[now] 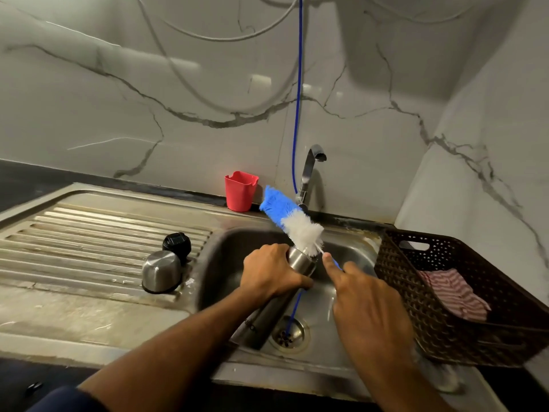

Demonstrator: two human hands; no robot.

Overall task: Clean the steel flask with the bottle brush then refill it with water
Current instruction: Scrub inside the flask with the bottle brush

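Both hands busy: left hand [271, 270] grips steel flask [277, 304] tilted over the sink [225, 251], I judge for drainage; right hand [367, 301] pinches bottle brush [292, 221] outside the mouth.

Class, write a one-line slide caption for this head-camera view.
Left hand grips steel flask over sink; right hand holds bottle brush.

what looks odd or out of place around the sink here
A thin blue tube hangs down the marble wall and its end lies in the steel sink's drain, beside the tilted steel flask.
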